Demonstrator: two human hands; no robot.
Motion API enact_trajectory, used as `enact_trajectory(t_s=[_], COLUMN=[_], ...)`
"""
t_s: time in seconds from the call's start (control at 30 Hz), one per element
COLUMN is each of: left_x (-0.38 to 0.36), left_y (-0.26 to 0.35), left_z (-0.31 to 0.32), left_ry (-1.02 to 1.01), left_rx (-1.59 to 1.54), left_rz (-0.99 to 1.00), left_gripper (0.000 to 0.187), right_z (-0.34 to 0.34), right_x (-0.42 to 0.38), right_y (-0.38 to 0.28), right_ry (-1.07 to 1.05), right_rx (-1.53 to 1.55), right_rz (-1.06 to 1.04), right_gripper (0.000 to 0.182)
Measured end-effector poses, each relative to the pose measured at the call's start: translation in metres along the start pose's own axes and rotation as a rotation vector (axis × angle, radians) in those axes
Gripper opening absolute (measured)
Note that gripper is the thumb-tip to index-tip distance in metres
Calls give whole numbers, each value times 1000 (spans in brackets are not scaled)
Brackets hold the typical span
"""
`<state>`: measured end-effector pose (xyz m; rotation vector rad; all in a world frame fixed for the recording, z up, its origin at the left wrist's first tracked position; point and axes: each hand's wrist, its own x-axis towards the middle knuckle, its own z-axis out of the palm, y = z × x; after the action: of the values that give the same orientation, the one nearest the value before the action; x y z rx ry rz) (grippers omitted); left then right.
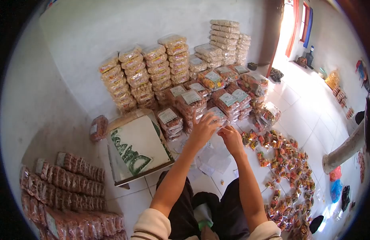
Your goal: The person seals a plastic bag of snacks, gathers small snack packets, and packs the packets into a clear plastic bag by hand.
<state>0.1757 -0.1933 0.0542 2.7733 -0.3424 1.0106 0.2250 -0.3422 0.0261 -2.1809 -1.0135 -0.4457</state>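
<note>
Labelled packs [191, 97] of reddish-brown goods stand in clear-wrapped stacks on the white tiled floor [131, 204], just beyond the person's two hands; several have mixed, brighter contents. The left hand [205, 127] is in front of the nearest stacks, its fingers parted and loosely curved. The right hand [230, 138] is just beside it, a little nearer the body, with fingers drawn in and the tips bunched close together. I cannot tell whether either hand has hold of anything, since thin clear plastic would hardly show against the tiles and packs. Below the hands, loose clear plastic sheets [213, 160] lie on the floor between the person's legs and the stacks.

To the left is a shallow box [145, 174] with a white sheet [137, 134] printed in green lying in it; a single brown pack [99, 128] is beside its far corner. Brown packs in rows [71, 192] fill the lower left. Small wrapped pieces [289, 160] spread over the floor at right, and pale packs [135, 78] rise in columns along the wall [97, 24].
</note>
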Motion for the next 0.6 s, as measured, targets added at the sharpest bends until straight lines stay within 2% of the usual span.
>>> enact_trajectory(t_s=[0.03,0.27,0.33,0.4,0.53,0.6], left_x=[-4,-7,-5,-6,-14,-16], left_y=[-4,-7,-1,1,-2,-4], left_z=[7,13,14,19,31,31], left_ry=[-99,-128,-204,-198,-207,-209], left_rx=[-99,-159,-353,-321,-304,-300], left_rz=[-32,-160,-284,-283,-295,-277], left_gripper=[18,13,20,25,34,35], right_z=[2,-2,-3,1,8,7], right_x=[-2,-2,-1,-1,-7,-8], right_y=[2,3,0,2,9,3], right_ry=[-3,10,-11,-34,-13,-59], right_rx=[1,-24,-36,72,168,51], right_rz=[4,56,72,214,142,168], right_gripper=[8,8,9,13,14,9])
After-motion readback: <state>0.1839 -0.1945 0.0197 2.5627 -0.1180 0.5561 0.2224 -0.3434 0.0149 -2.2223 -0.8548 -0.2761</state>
